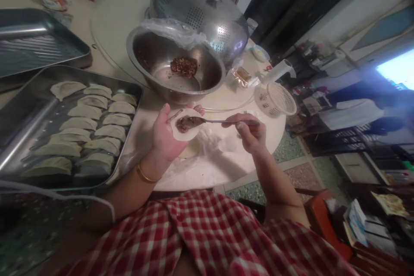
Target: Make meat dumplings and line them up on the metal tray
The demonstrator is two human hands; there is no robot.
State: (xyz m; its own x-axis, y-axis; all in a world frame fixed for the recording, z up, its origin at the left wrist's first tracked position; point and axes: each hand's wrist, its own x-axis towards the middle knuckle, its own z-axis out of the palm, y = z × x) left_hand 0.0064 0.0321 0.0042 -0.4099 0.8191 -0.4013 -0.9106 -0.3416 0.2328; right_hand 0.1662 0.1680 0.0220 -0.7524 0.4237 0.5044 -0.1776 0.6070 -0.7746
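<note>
My left hand (163, 136) is palm up, cradling a round, pale dumpling wrapper (185, 136) on its curled fingers. A dark, chunky filling (182, 125) lies at the wrapper's middle. My right hand (250, 131) grips a metal spoon (216, 121) by its handle, and the spoon's bowl touches the filling. Just beyond my hands, a steel mixing bowl (215, 78) contains a clump of the same dark filling (184, 67). To the left, a metal tray (19, 127) carries several folded dumplings (80, 123) in rows.
A second metal tray (39, 49) sits at the far left. Behind the mixing bowl is a large perforated steel dome (200, 4). A white plastic basket (281, 98) and an opened packet (242, 75) are at the right. Thin plastic (215, 142) lies beneath my hands; an orange chair (326, 220) stands lower right.
</note>
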